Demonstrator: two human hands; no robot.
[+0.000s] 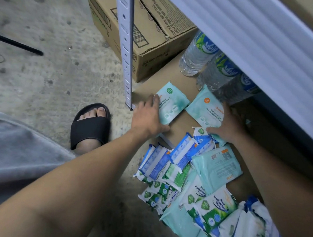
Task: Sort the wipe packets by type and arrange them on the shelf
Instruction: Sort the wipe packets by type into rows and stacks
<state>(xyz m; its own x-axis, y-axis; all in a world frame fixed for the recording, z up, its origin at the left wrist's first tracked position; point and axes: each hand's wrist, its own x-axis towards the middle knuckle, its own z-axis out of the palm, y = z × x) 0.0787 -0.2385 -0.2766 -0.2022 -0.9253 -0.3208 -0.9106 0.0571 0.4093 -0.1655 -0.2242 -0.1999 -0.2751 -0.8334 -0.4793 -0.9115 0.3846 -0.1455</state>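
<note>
We are gripping the first mint packet [172, 103] in our left grip [148, 118], thumb curling under its near edge, and clasping the second mint packet [204, 110] in our right grip [228, 125]. Both are lying apart on the bottom shelf [172, 77], beyond the mixed pile [182, 156].

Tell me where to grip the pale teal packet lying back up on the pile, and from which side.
Probably pinch the pale teal packet at its right edge, from the right: that edge lies free over bare cardboard, while its left rests on other packets.
</note>
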